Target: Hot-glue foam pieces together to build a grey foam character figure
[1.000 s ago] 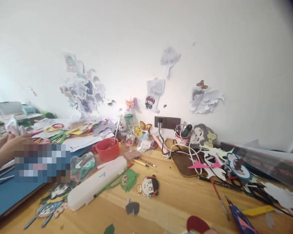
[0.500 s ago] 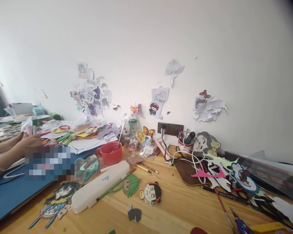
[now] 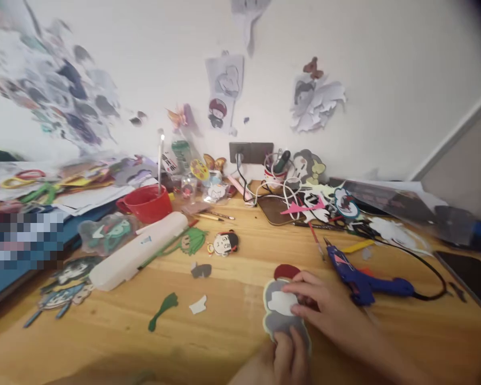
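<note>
A grey paper cutout [image 3: 286,324] with a pale outline and a white patch [image 3: 282,303] in its middle is between my hands, low on the right. My left hand [image 3: 278,357] has its fingers curled over the bottom of it. At the upper right edge, my right hand [image 3: 331,307] is closed on it, fingertips touching the white patch. A dark red paper piece [image 3: 286,271] shows just beyond, partly under the right fingers; whether it is joined to the cutout I cannot tell. The cutout's underside is hidden.
A blue hot glue gun [image 3: 363,278] lies right of my hands, its black cord curving behind. Left are paper scraps such as a green piece [image 3: 163,311], a white pencil case [image 3: 140,251] and a red mug [image 3: 146,204]. Cutouts and cables crowd the back.
The view has swung right and down. Both my hands and the grey cutout now show, with the whole glue gun. The forearms and hands at the far left are out of view.
</note>
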Available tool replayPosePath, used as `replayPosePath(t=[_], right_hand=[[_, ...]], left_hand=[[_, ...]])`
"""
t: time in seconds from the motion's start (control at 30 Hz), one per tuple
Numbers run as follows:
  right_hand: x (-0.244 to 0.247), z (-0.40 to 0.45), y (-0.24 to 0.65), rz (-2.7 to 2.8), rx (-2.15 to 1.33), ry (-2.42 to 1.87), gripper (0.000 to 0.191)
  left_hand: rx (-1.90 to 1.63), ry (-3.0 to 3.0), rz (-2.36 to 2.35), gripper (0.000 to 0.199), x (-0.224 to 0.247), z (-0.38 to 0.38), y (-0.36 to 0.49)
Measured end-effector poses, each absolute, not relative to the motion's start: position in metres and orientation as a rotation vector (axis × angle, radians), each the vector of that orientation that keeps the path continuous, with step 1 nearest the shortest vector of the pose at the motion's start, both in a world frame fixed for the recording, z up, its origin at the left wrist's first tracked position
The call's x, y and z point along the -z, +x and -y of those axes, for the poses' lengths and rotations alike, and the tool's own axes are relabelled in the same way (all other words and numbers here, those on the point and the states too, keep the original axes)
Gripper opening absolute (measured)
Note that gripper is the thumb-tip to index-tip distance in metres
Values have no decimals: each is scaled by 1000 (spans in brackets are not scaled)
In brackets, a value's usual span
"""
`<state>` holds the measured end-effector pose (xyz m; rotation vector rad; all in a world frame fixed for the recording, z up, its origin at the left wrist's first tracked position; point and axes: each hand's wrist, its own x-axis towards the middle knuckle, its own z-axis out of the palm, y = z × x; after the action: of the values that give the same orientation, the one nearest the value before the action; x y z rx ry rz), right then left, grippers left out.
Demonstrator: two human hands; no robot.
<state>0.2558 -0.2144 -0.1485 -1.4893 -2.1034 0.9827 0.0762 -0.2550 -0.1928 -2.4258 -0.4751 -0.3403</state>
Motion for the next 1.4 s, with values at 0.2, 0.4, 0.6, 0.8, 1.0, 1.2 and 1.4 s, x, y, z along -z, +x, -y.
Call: replayPosePath(t=[0.2, 0.4, 0.6, 0.8, 1.0, 1.2, 1.4], right_hand=[[146, 219, 254, 2097, -977, -1504, 26], [146, 217, 252, 2011, -950, -1576, 13], [138, 216, 254, 1782, -1097, -1543, 9], [139, 216, 250, 1903, -1147, -1534, 13], [150, 216, 247, 2169, -767, -1524, 17], [154, 216, 246, 2278, -601, -1508, 17], [157, 215, 247, 2261, -574, -1531, 16]], left_hand=[[342, -2433, 506, 35, 196, 258, 75], [328, -2403, 520, 35, 195, 260, 75], [339, -2393, 508, 36, 194, 260, 76], [445, -2417, 536, 36, 192, 261, 77], [431, -2426, 569, 36, 191, 260, 77], [374, -2387, 468, 25, 181, 257, 77], [410, -2386, 469, 20, 178, 256, 79]])
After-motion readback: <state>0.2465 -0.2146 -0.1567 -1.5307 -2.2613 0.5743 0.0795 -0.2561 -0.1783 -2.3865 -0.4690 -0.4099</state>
